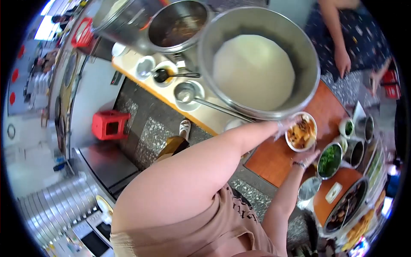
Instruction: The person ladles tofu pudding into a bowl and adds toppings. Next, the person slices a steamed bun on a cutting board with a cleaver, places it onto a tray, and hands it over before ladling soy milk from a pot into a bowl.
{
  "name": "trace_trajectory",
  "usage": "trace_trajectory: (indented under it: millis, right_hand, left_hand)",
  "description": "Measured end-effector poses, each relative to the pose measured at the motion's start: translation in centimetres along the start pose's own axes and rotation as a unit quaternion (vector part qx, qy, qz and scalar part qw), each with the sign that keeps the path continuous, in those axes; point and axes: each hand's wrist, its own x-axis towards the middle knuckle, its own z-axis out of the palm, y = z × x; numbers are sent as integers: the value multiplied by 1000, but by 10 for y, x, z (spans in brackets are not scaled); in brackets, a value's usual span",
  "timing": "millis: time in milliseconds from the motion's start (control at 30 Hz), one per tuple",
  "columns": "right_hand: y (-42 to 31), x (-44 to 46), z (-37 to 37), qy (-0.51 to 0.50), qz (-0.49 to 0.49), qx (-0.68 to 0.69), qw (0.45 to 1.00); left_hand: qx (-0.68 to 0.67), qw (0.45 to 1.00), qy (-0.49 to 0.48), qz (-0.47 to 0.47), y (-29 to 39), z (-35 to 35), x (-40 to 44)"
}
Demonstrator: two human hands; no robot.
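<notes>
A white bowl (301,132) with brown and orange food in it is above the orange-brown board at the right. My left hand (287,125), in a clear glove, grips the bowl's rim at its upper left. Against the bowl's lower right side is my right hand (305,158), also gloved, its fingers curved at the rim. A metal container of chopped greens (329,160) stands just right of my right hand. The large steel pot (309,64), holding a pale mass, is above my left hand.
A pot of brown liquid (182,28) and a ladle (186,93) in a bowl lie at the upper left. Small containers and a dark pan (346,206) line the right side. A red stool (110,124) stands on the floor. Another person's arm (338,38) is at the upper right.
</notes>
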Motion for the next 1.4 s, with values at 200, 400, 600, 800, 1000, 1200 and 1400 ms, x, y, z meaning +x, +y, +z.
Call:
trace_trajectory:
  millis: [200,400,600,800,1000,1200,1400]
  right_hand:
    - [11,-92,-19,140,-171,-289,932]
    - [153,-248,96,-131,-148,-527,827]
    - [400,-401,352,-414,54,-552,722]
    - [587,-526,572,-675,-90,-503,533]
    - [695,-519,720,-564,43,-513,646]
    - [841,-370,792,-383,-55,-650,654]
    - [887,-342,834,-296,-147,-783,527]
  left_hand:
    - [303,942,-116,-83,50,-47,-205]
    - [501,860,92,38,140,-221,-475]
    - [369,870,315,84,195,-377,-704]
    - [119,849,480,184,244,-485,-815]
    - [65,848,482,212,318,-596,-854]
    - [59,836,521,161,412,-687,-870]
    - [130,879,456,60,501,-806,-820]
